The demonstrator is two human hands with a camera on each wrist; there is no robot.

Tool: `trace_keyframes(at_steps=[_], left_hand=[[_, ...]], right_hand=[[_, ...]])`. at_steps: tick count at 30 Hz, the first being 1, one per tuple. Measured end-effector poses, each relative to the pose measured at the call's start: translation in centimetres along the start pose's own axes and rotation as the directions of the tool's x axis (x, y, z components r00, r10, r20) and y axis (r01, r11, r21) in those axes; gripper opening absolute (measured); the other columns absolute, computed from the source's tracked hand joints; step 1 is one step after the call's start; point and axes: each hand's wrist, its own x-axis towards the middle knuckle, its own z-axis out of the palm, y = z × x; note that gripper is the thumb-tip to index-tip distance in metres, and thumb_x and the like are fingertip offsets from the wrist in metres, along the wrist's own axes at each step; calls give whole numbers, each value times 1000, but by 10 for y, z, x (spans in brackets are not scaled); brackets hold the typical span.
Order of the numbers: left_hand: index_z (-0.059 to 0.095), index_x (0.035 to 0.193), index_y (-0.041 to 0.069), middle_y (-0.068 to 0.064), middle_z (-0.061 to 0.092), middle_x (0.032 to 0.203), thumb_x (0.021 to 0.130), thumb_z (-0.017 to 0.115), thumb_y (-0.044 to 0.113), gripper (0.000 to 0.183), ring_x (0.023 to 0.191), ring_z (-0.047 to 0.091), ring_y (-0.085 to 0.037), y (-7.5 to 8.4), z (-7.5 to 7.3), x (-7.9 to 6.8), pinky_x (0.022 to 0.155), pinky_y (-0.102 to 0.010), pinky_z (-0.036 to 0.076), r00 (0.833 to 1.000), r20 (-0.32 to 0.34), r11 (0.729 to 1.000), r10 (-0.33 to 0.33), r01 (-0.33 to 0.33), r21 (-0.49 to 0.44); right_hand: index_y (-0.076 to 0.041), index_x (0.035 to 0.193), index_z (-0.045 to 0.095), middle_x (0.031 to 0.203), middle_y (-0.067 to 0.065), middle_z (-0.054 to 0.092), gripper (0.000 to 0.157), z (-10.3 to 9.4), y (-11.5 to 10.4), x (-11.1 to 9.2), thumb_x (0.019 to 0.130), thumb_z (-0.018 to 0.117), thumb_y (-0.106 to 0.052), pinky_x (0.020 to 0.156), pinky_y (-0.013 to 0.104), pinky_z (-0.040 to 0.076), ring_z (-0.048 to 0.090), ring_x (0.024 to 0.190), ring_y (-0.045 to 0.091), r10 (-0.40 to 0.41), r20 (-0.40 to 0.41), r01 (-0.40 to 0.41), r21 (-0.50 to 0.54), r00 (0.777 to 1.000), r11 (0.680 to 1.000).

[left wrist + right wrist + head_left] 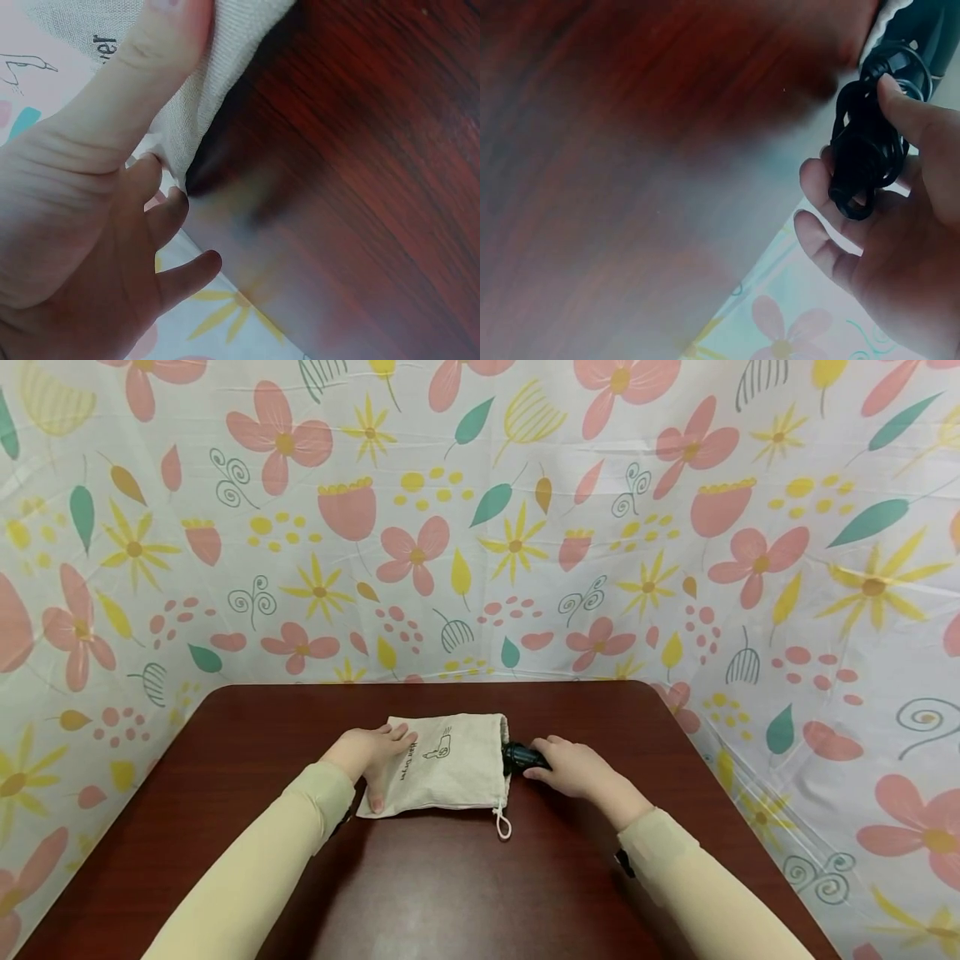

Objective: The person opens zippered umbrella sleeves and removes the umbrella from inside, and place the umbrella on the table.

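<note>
A cream cloth drawstring bag (461,777), printed with "Hair Dryer" and a small dryer drawing, lies flat on the table with its mouth to the right. My left hand (371,760) spreads over the bag's left end and presses it, thumb at the near corner and fingers toward the far one. In the left wrist view the thumb lies over the cloth (232,45). At the mouth, my right hand (573,766) grips the black hair dryer (525,757) by its handle end. A bundled black cord (866,150) lies against that hand's fingers. The dryer's other end is hidden inside the bag.
The dark red-brown wooden table (450,893) has rounded far corners. A white drawstring loop (503,823) hangs from the near corner of the bag's mouth. Flower-printed curtain fabric (480,568) surrounds the table's back and sides.
</note>
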Motion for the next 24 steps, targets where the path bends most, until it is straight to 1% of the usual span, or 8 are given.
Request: trace_keyframes(at_steps=[6, 12, 19, 24], left_hand=[[9, 159, 20, -6, 5, 164, 44, 88, 64, 147, 148, 9, -30, -3, 1, -2, 106, -51, 34, 1000, 11, 999, 18, -18, -34], [8, 159, 20, -7, 3, 164, 44, 86, 67, 147, 148, 8, -31, -8, 4, -2, 108, -52, 31, 999, -3, 997, 48, -48, -55], [10, 159, 17, -9, 4, 163, 43, 87, 65, 147, 148, 7, -34, -12, 7, -1, 110, -53, 27, 997, -14, 991, 74, -75, -113], [9, 159, 15, -10, 3, 163, 45, 86, 66, 147, 148, 6, -35, -14, 7, 1, 112, -51, 24, 996, -13, 990, 93, -94, -108]], right_hand=[[-16, 122, 61, 106, 2, 60, 47, 1, -2, -10, 91, 65, -50, 74, 41, 48, 58, 84, 16, 20, -7, -20, -13, 1000, 1000], [-14, 122, 62, 108, 4, 62, 49, 2, -5, -18, 90, 66, -51, 74, 41, 49, 59, 86, 17, 26, -20, -26, -8, 999, 1000], [-13, 119, 63, 103, 2, 63, 51, 3, -8, -25, 87, 68, -52, 69, 37, 46, 55, 78, 14, 29, -27, -29, -13, 999, 999], [-13, 118, 64, 100, 1, 63, 51, 2, -10, -26, 86, 69, -53, 66, 36, 44, 53, 74, 13, 32, -18, -32, -5, 999, 999]])
